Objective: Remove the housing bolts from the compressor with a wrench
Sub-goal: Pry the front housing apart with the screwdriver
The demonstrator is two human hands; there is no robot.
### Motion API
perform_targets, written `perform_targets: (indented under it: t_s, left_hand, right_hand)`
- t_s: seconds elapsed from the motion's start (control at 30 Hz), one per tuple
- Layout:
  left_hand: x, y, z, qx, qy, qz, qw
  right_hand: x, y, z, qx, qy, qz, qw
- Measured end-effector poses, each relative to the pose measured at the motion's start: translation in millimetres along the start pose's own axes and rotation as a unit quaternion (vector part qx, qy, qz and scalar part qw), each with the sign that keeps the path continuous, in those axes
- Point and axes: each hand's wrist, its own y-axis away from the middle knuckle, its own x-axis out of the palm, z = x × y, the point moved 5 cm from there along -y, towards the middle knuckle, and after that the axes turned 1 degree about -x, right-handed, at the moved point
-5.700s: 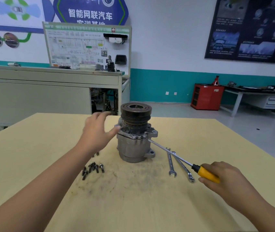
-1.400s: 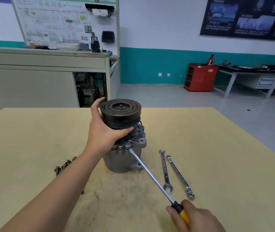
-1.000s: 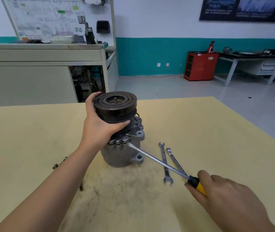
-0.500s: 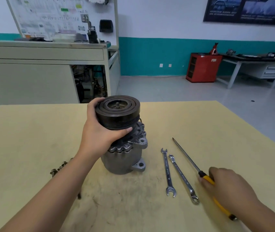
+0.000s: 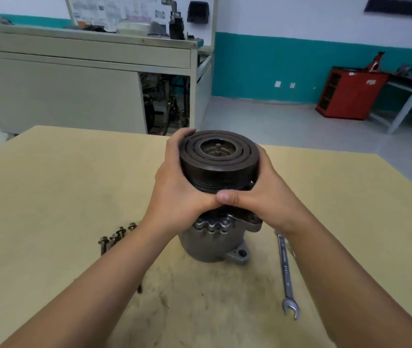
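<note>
The compressor [image 5: 212, 243] stands upright in the middle of the yellow table [image 5: 49, 187], its dark grooved pulley [image 5: 218, 160] on top. My left hand [image 5: 177, 194] grips the pulley's left side. My right hand [image 5: 266, 194] grips its right side, and the two thumbs meet at the front under the pulley. Several loose bolts [image 5: 114, 237] lie on the table left of the compressor, partly behind my left forearm. A silver open-end wrench [image 5: 286, 275] lies to the right of the compressor. A second wrench and the screwdriver are hidden behind my right forearm.
Oily smears mark the tabletop [image 5: 200, 297] in front of the compressor. Beyond the table's far edge stand a grey workbench [image 5: 74, 91] with a display board, a red cabinet [image 5: 348, 92] and a side table [image 5: 411, 94] on a grey floor.
My right hand let go of the yellow-handled screwdriver on the table and moved up to grip the pulley's right side. My left hand has kept its hold on the pulley.
</note>
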Motion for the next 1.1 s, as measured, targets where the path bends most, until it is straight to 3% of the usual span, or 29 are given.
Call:
perform_targets:
  t_s: [0.27,0.7,1.1]
  left_hand:
    - [-12.5,-19.3,6.1,-0.008,0.021,0.09,0.996]
    - [-39.6,-43.5,-9.2,0.036,0.053,0.044,0.997]
    - [-40.2,-24.2,17.9,-0.021,0.079,0.07,0.994]
  right_hand:
    - [14.6,-5.5,-8.4,-0.03,-0.056,-0.141,0.988]
    - [22.2,-27.2,36.6,-0.101,-0.048,-0.153,0.982]
    - [42.8,-19.3,10.3,-0.044,-0.061,-0.159,0.984]
